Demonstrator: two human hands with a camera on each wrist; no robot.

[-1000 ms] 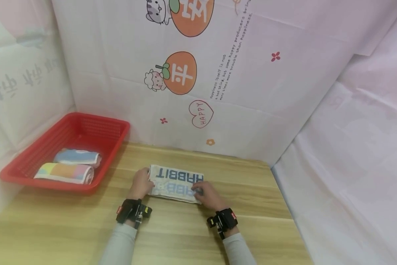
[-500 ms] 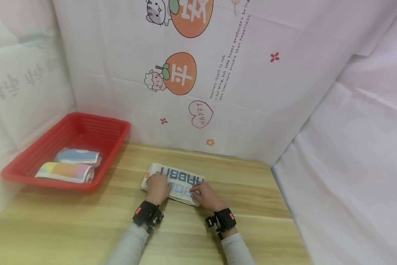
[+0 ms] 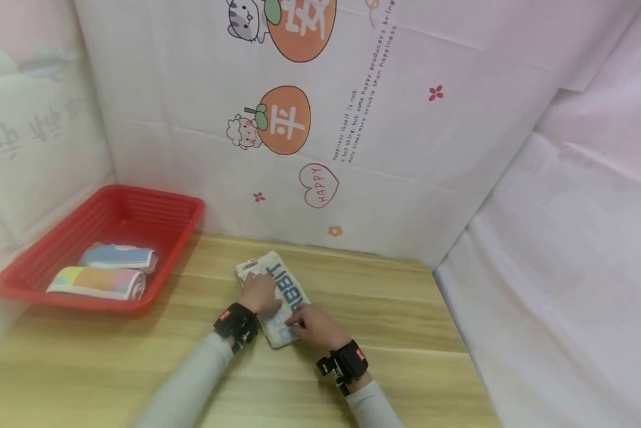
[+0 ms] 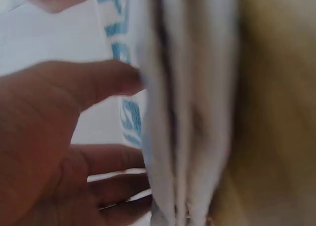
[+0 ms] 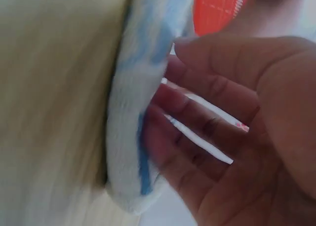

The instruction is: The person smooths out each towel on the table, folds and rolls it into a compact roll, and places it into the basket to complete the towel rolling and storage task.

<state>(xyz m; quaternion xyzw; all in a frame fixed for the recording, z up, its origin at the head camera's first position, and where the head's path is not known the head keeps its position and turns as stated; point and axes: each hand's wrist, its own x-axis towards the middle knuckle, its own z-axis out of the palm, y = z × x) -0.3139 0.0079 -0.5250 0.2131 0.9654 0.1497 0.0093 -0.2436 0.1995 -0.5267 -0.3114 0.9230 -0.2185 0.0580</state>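
A folded white towel (image 3: 287, 284) with blue letters lies slantwise on the wooden table in the head view. My left hand (image 3: 260, 292) rests on its upper left part, and my right hand (image 3: 317, 324) touches its lower right part. In the left wrist view, the thumb and fingers of the left hand (image 4: 59, 107) touch the lettered face of the towel (image 4: 192, 112), whose stacked layers show at the edge. The right wrist view has the right hand (image 5: 237, 122) with extended fingertips against the towel's rounded fold (image 5: 129, 112).
At the left of the table (image 3: 385, 309) stands a red plastic basket (image 3: 138, 306). It holds a rolled blue towel (image 3: 118, 257) and a rolled multicoloured towel (image 3: 96, 282). Printed white cloth (image 3: 385, 208) hangs behind the table and along both sides.
The towel has turned clockwise on the table, its right end coming nearer to me. My left hand has moved from its left end onto its top; my right hand has shifted left and nearer.
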